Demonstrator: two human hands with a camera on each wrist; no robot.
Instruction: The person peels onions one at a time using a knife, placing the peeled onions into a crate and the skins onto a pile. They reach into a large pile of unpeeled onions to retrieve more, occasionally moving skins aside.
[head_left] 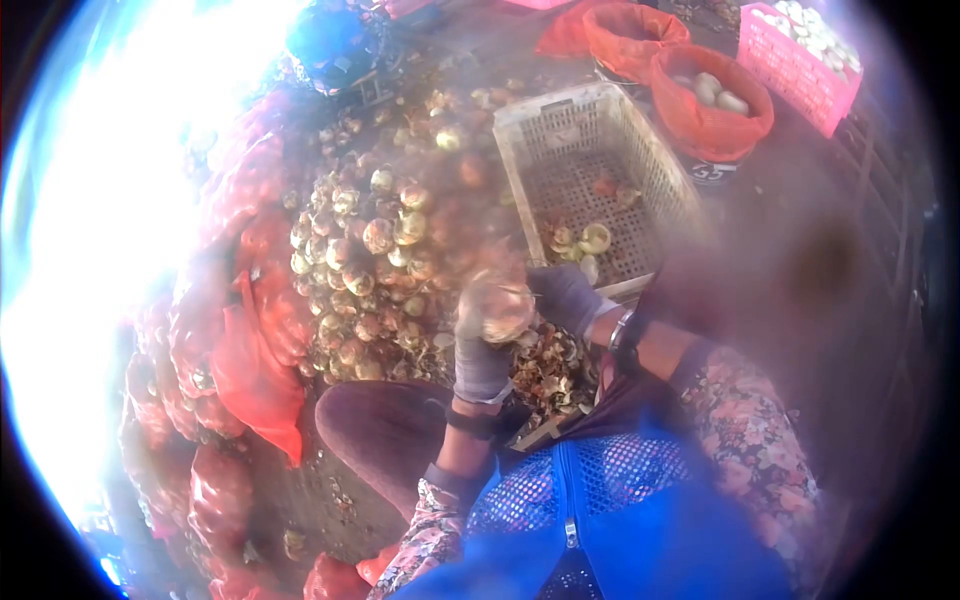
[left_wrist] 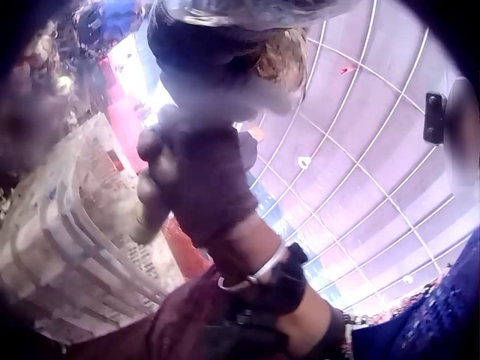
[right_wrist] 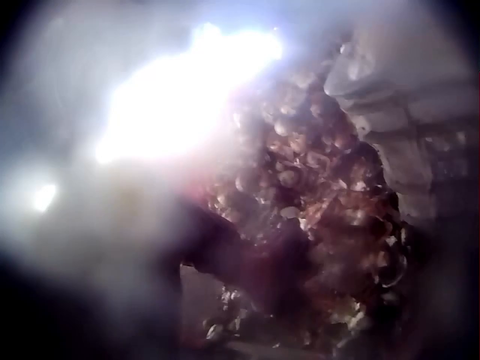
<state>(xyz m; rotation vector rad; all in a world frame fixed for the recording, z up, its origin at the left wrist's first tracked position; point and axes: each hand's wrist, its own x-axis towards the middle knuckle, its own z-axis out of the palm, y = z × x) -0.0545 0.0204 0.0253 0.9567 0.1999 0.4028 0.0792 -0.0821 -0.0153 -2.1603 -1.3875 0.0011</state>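
Observation:
An onion [head_left: 497, 308] with papery brown skin is gripped in the gloved left hand [head_left: 479, 365], low over the centre. Beside it, the gloved right hand [head_left: 570, 297] has its fingertips close to the onion; whether it holds anything is hidden. In the left wrist view the left hand [left_wrist: 199, 56] is at the top with the blurred onion [left_wrist: 283, 64]. Below it is the right hand [left_wrist: 199, 176], its fingers bent, a bracelet at the wrist. Glare and blur fill much of the right wrist view, where no hand can be made out clearly.
A plastic crate [head_left: 515, 170] holding a few onions stands beyond the hands, and a heap of onions [head_left: 375, 240] lies left of it. Loose skins [head_left: 555, 370] lie below the hands. Red net sacks [head_left: 220, 490], red-lined buckets [head_left: 712, 140] and a pink box [head_left: 800, 80] stand around.

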